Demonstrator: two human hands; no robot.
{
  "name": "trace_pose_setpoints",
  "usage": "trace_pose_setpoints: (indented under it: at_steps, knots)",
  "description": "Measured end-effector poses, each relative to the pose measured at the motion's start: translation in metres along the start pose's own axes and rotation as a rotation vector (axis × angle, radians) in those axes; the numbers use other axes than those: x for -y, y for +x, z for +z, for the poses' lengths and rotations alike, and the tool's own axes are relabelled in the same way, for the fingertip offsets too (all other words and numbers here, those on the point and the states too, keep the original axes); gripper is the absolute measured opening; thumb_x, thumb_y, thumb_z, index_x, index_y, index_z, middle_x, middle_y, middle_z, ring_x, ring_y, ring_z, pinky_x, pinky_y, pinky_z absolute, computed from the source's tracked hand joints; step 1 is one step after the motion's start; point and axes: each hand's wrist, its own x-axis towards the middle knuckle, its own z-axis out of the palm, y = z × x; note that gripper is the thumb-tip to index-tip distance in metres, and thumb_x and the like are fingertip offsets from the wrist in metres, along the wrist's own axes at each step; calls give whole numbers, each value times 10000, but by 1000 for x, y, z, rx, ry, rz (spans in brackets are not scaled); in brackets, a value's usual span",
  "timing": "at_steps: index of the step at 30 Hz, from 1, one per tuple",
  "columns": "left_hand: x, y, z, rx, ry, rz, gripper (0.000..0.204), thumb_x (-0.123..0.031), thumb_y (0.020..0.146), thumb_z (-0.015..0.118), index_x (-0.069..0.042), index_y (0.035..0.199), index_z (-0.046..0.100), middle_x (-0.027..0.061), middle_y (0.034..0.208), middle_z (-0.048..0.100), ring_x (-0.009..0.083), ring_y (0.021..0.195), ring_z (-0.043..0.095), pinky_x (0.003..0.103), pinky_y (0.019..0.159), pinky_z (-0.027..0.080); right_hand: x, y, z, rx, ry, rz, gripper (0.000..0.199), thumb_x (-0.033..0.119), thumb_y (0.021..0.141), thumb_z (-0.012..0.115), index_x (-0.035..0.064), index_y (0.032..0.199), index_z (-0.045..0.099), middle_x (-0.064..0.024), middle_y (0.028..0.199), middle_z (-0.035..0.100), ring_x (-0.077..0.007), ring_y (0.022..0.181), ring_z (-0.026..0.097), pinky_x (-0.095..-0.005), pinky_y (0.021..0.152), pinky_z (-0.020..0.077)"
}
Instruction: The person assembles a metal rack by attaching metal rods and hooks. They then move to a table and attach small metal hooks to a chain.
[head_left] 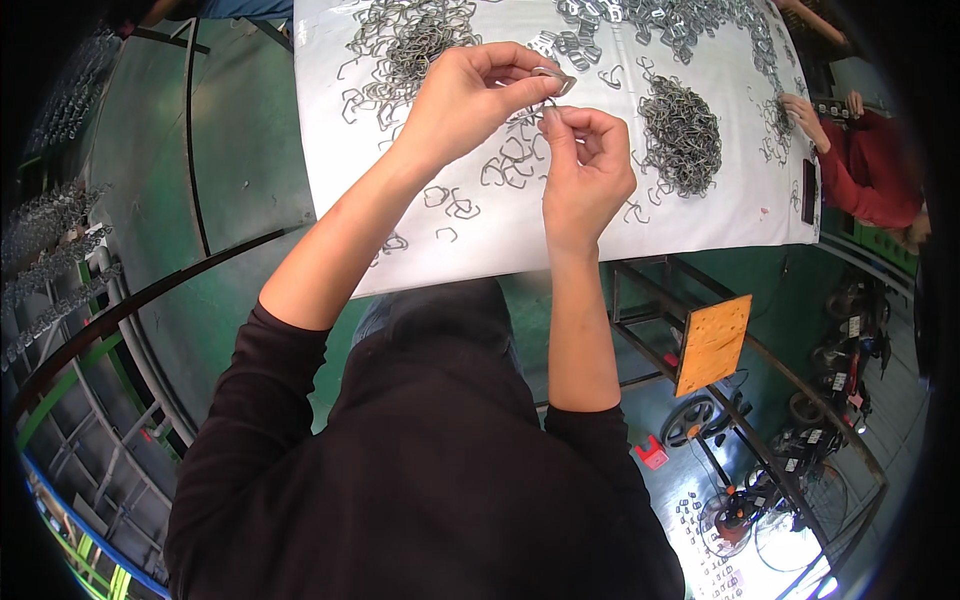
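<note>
Pinching observed: metal loop (568, 84) gripped by left hand (478, 88), thin wire piece (550, 102) by right hand (592, 165), thumbs against fingers; wire clips (682, 138) heaped on white table (500, 252).

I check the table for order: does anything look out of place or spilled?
One bent wire piece lies alone near the front edge of the white table, apart from the dense heap; it looks stray.

A plain black top (450, 480) is covering the torso, its sleeves (265, 380) (ending near the elbows) leaving both forearms (350, 225) bare.
</note>
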Motion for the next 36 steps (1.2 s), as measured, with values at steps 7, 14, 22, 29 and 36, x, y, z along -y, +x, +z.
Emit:
trace_pose_setpoints:
  at_steps: [7,14,22,29,36]
  knots:
    - [-8,-21,-15,-73,156,83,188,-182,805,708,-43,931,722,74,800,709,124,745,672,250,664,523,19,-12,16,-18,-40,-23,118,-18,848,652,-32,880,539,-106,848,650,-139,750,659,-250,675,554]
    - [-13,-35,-30,-94,182,88,199,-196,808,708,-49,942,723,73,803,713,128,749,678,254,666,525,27,-19,28,-97,31,-75,128,40,809,698,16,831,574,-52,743,646,-133,634,638,-260,586,532]
    - [-14,-37,-38,-65,141,85,199,-198,803,715,-44,928,727,67,826,711,124,760,673,257,676,526,39,-24,33,-5,-127,-122,116,-22,836,657,-36,902,562,-81,803,643,-133,712,663,-233,622,539]
    - [-16,-40,-47,-49,45,139,152,-118,785,737,-40,915,732,70,999,655,130,853,643,256,717,513,28,-30,31,-17,-144,-111,144,58,841,678,-25,911,584,-70,847,646,-118,775,626,-238,603,520]
    - [-19,-43,-64,-105,124,108,161,-153,786,747,-50,909,737,34,979,662,100,815,625,227,724,492,-56,-94,7,499,-720,46,111,153,797,693,81,866,645,-37,827,642,-236,738,629,-367,639,488]
